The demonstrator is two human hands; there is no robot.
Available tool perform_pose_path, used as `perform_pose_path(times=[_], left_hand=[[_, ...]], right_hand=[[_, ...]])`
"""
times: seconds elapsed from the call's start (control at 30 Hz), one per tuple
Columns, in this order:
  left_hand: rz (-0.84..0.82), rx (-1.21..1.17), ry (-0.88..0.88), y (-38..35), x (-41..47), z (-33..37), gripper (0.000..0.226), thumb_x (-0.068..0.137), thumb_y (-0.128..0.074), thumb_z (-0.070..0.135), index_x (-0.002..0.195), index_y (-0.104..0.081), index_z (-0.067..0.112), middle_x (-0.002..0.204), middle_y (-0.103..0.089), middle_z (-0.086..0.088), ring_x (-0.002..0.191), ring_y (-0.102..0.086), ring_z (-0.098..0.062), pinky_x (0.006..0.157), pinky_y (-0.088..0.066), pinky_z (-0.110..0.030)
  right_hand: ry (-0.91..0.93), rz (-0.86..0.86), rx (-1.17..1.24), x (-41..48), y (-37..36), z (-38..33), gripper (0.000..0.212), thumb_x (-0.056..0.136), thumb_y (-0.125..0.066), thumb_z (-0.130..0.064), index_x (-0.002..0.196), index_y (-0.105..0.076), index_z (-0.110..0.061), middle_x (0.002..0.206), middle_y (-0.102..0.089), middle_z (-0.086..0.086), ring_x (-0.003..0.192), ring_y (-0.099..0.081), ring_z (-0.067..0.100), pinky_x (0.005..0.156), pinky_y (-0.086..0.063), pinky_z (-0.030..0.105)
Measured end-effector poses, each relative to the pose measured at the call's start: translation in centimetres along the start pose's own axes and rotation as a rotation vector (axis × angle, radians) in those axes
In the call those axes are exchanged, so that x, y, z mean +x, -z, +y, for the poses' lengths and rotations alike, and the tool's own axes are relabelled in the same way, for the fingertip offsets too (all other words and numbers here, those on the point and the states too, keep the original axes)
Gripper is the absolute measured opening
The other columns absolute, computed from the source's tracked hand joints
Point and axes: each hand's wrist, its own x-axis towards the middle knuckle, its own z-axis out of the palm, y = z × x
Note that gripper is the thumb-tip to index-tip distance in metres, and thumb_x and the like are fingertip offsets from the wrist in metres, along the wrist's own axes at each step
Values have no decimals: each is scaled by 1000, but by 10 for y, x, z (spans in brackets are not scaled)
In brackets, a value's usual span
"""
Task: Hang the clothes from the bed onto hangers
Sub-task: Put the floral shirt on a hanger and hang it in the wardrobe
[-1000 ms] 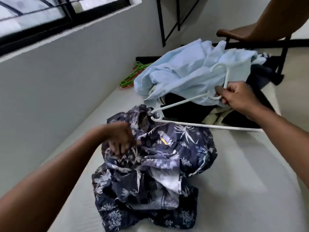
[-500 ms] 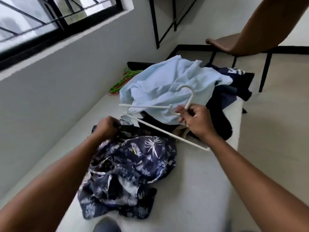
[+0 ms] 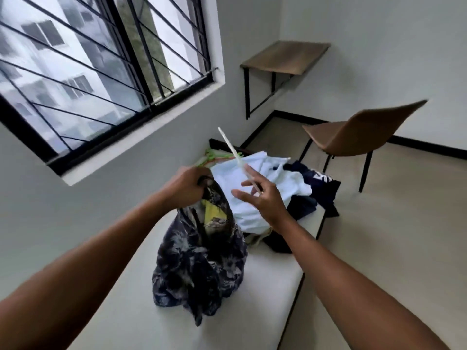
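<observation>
Navy and white-flowered, the patterned shirt (image 3: 199,258) is dangling from the left hand (image 3: 185,184), whose fingers (image 3: 195,176) are clenching its collar above the bed (image 3: 273,286) while the hem is trailing on it. The right hand (image 3: 265,203) is holding up a white hanger (image 3: 231,147) just beside the collar, the rod slanting towards the window. This hand's own fingers (image 3: 249,170) are splaying wide, so only a light pinch low on the plastic seems to be carrying it.

That loose hold is looking like the main risk: the hanger could be twisting or slipping free on its way to the neck opening. The collar, gathered in one fist, is offering little gap, so a hanger arm could be snagging in the folds or entering a sleeve instead of seating at the shoulders. With the hem dragging, any lift could be pulling the fabric unevenly.

Behind, a pale blue garment (image 3: 278,173) and dark clothes (image 3: 326,188) are lying heaped on the bed, with green hangers (image 3: 209,156) near the wall.
</observation>
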Motion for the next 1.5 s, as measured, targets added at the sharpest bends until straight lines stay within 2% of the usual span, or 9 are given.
perform_pose_path(times=[0.13,0.27,0.43,0.6,0.73,0.9,1.03,1.27,1.5], left_hand=[[95,-96,-78,73,-27,65,23,98,-58,4,86,-67,22,78,-71,-5,74,-71,-24,65,-56,-37],[199,-123,-112,130,-70,108,13,100,-63,11,90,-71,10,74,-66,3,64,-57,1,59,-45,-16],[63,24,-151,165,-148,140,31,90,-77,40,66,-67,23,56,-59,6,48,-50,-3,49,-40,-23],[614,75,-270,182,-176,201,33,96,-68,41,79,-75,14,68,-68,-6,66,-62,-25,59,-37,-33],[494,119,-269,169,-174,262,30,97,-69,34,82,-76,8,78,-71,-21,79,-68,-37,64,-38,-35],[365,5,-203,161,-174,342,33,89,-70,33,90,-74,0,85,-70,-25,84,-69,-39,71,-55,-39],[300,-162,-113,135,-167,411,19,89,-64,18,78,-58,3,77,-61,-13,61,-56,-23,47,-38,-26],[92,-481,-148,107,-141,538,39,86,-75,11,58,-49,9,44,-47,2,43,-45,-14,47,-33,-22],[64,-775,-150,111,-114,611,23,82,-82,11,95,-71,-5,85,-71,-22,70,-66,-28,79,-55,-41]], right_hand=[[52,-87,-234,-31,1,-48,103,62,-98,-49,151,-46,-51,129,-65,-9,106,-62,0,90,-51,30],[225,-12,-266,-62,28,-108,54,81,-84,-8,132,-69,-18,124,-74,-10,111,-72,16,96,-57,52],[236,-11,-312,-108,94,-250,33,89,-71,8,111,-80,-15,103,-80,6,90,-70,13,81,-56,37],[254,38,-97,-176,116,-335,28,86,-67,8,112,-76,0,91,-75,11,73,-66,12,66,-51,24],[142,129,6,-222,155,-349,21,93,-71,-6,113,-74,-1,97,-73,12,74,-58,19,63,-46,26],[273,646,-104,-287,228,-360,10,99,-67,-10,95,-76,-15,76,-67,4,59,-47,13,54,-37,28],[422,705,490,-328,287,-383,12,103,-60,-5,111,-66,0,77,-58,7,54,-44,8,50,-35,21],[592,596,1123,-340,329,-377,12,106,-52,-6,110,-63,-3,69,-59,3,56,-54,7,51,-46,18],[446,546,611,-375,391,-290,22,98,-64,-11,115,-68,2,93,-73,8,86,-70,16,84,-57,27]])
